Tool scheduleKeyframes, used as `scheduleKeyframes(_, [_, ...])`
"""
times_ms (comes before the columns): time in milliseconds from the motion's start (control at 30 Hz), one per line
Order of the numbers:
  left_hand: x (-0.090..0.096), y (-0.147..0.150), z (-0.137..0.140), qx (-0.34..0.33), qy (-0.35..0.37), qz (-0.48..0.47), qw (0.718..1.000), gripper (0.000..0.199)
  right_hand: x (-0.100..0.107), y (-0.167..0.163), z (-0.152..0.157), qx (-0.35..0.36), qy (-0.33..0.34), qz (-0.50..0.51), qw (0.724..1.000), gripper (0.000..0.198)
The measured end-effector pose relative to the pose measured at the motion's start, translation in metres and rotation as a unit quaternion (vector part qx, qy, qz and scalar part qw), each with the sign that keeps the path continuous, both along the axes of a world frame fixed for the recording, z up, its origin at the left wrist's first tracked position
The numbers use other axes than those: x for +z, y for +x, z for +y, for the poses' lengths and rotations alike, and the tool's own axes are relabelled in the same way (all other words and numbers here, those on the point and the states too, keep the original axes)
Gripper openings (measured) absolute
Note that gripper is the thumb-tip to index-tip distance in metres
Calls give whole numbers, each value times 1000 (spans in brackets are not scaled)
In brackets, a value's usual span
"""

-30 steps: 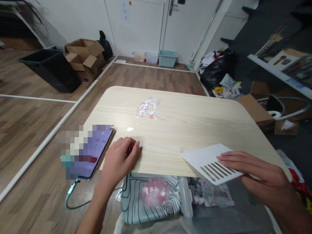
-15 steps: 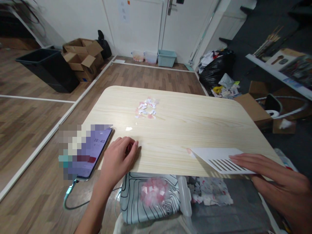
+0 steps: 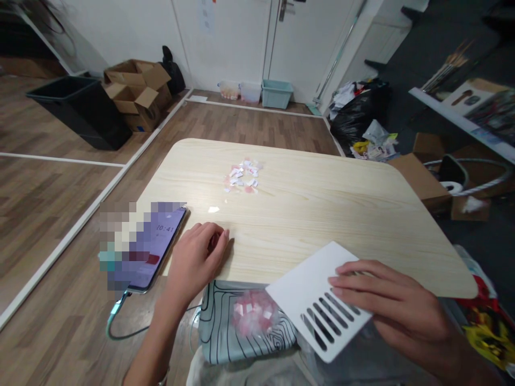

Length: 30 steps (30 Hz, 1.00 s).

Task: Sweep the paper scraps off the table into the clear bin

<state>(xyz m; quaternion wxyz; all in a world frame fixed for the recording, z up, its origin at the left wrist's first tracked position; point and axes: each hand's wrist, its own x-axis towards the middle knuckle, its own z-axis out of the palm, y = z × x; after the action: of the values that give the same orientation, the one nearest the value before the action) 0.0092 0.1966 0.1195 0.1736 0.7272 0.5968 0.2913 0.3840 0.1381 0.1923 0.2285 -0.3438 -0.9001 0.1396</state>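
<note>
My right hand (image 3: 402,305) grips a thin white slotted plate (image 3: 295,279) by its right side. The plate is tilted and reaches past the table's near edge, over a clear container (image 3: 346,354) that it partly hides. My left hand (image 3: 197,252) rests on the light wooden table (image 3: 306,198) with its fingers curled in, and nothing shows in them. Farther back lies a small heap of white and pink paper scraps (image 3: 243,176), with one white scrap (image 3: 213,209) closer to me. Below the edge, a clump of pink and white scraps (image 3: 255,313) sits on a patterned pouch (image 3: 217,332).
A phone (image 3: 161,246) with a cable (image 3: 116,305) lies at the table's left edge. A black bin (image 3: 80,112) and cardboard boxes (image 3: 139,94) stand on the floor at left. At right are a black bag (image 3: 358,112) and an open carton (image 3: 414,182).
My right hand has brought the white slotted plate left and toward me, off the tabletop and over the container. A pink scrap by its tip is no longer visible. My left hand stays put.
</note>
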Motion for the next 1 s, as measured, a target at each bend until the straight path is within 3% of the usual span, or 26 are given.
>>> scheduleKeyframes(100, [0, 0, 0, 2, -1, 1, 1000, 33, 5, -3, -9, 4, -5, -7, 1000, 49])
scheduleKeyframes(267, [0, 0, -1, 2, -2, -2, 1000, 32, 10, 14, -22, -62, 12, -26, 998, 59])
scheduleKeyframes(500, [0, 0, -1, -2, -1, -4, 1000, 32, -9, 39, -34, -205, 80, 11, 975, 63])
scheduleKeyframes(800, [1, 0, 0, 2, 0, -5, 1000, 34, -14, 37, -12, -200, 67, 24, 977, 63])
scheduleKeyframes(1000, [1, 0, 0, -2, 0, 0, 1000, 34, -10, 83, -35, -210, 25, 1, 977, 56])
